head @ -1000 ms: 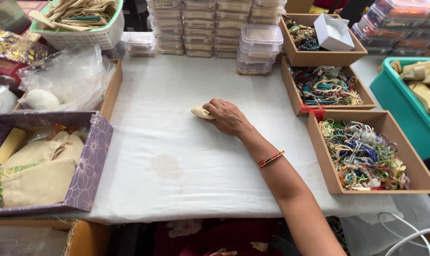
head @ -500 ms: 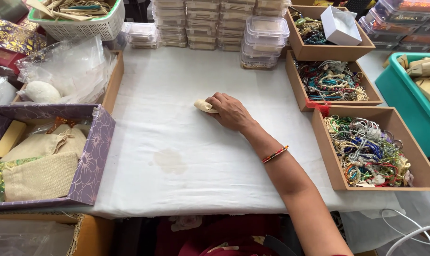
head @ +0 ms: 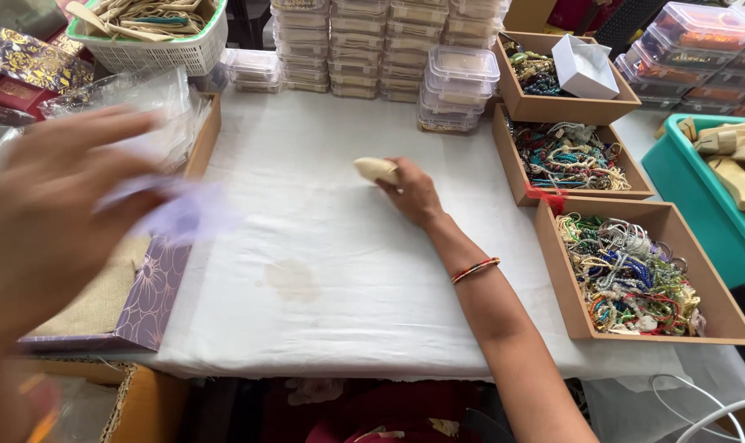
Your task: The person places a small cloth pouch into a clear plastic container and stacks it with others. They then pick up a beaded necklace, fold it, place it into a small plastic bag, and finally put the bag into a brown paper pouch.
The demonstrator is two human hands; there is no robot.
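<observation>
Right hand (head: 413, 193) on pale wooden piece (head: 377, 170) — white cloth (head: 348, 271)
</observation>
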